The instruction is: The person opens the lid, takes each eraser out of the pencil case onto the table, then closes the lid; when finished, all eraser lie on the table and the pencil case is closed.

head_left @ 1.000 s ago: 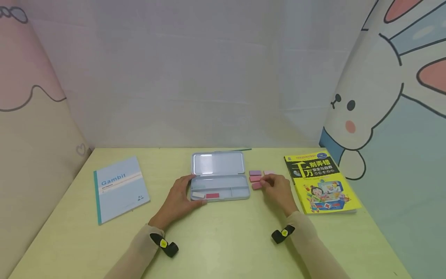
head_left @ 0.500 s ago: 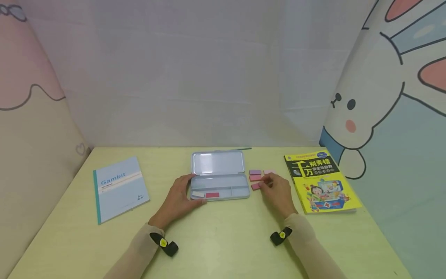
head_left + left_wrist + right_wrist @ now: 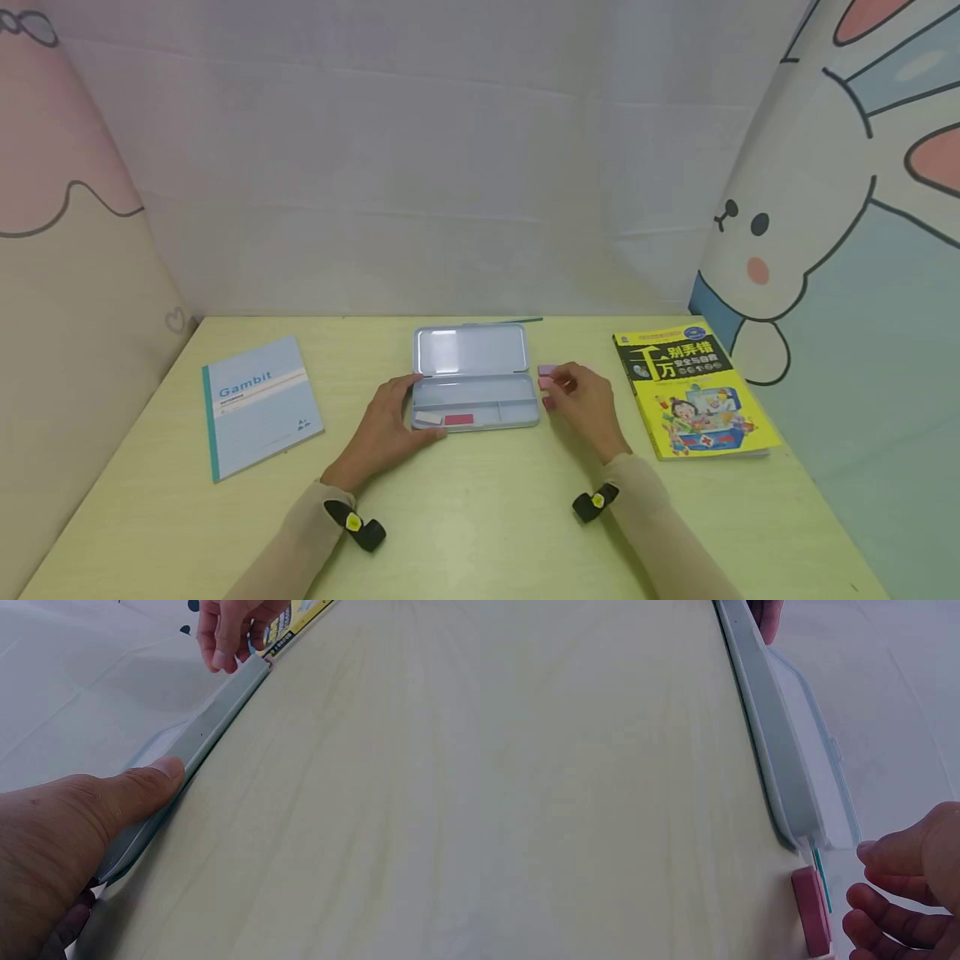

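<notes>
My left hand (image 3: 385, 429) holds the left end of an open pale-blue pencil case (image 3: 475, 430). In the left wrist view its thumb (image 3: 142, 793) lies along the case's front wall. A white eraser (image 3: 428, 417) and a red-pink eraser (image 3: 459, 420) lie in the front compartment. My right hand (image 3: 587, 408) hovers just right of the case, fingers loosely bent over several small erasers. A purple eraser (image 3: 547, 370) and a pink one (image 3: 545, 383) show beside it. The right wrist view shows a dark pink eraser (image 3: 811, 911) below the fingertips; nothing is visible between them.
A blue-and-white notebook (image 3: 262, 408) lies at the left of the table, and a yellow book (image 3: 693, 396) at the right. Behind the case's raised lid (image 3: 471, 350) lies a thin dark-green stick (image 3: 522, 320). A white sheet backs the table; printed curtains flank it.
My right hand has shifted slightly left and toward the case, and its fingers now cover more of the erasers. The left hand and the case have stayed in place.
</notes>
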Action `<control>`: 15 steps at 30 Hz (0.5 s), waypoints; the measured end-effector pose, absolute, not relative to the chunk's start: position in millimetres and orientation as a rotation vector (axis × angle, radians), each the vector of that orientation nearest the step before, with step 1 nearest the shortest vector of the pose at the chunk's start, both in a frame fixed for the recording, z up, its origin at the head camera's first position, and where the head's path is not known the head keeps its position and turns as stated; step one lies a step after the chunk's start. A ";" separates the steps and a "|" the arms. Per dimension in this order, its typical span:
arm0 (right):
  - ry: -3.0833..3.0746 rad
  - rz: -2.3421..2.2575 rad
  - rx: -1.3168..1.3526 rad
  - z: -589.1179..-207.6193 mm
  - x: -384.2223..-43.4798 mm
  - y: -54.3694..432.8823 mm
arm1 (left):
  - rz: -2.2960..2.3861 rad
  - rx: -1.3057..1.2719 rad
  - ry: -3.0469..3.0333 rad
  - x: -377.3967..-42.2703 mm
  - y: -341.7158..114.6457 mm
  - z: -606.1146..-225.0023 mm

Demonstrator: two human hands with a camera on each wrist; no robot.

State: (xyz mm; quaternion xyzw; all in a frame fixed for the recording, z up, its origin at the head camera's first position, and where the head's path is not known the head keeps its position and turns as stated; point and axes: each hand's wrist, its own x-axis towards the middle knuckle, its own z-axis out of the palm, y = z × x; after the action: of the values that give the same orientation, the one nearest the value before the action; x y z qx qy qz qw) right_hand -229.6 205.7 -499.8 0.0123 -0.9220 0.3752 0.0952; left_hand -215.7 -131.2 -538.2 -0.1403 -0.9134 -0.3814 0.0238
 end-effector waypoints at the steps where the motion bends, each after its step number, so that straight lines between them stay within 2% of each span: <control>1: -2.716 1.130 0.075 -498.3 -231.0 201.8 | -1.181 -0.432 -2.828 -215.8 -131.2 -538.4; 8: -2.676 1.231 0.390 -490.5 -238.4 170.6 | -1.183 -0.425 -2.840 -215.1 -130.6 -537.7; 15: -2.769 1.262 0.524 -489.0 -240.7 135.7 | -1.198 -0.416 -2.848 -214.2 -130.9 -537.3</control>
State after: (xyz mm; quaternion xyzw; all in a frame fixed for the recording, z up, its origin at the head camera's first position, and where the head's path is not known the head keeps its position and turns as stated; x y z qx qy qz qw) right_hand -240.7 135.7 -489.0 0.1698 -0.8963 0.4087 0.0270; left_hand -214.2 -130.9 -537.3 -0.1335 -0.9134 -0.3843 0.0121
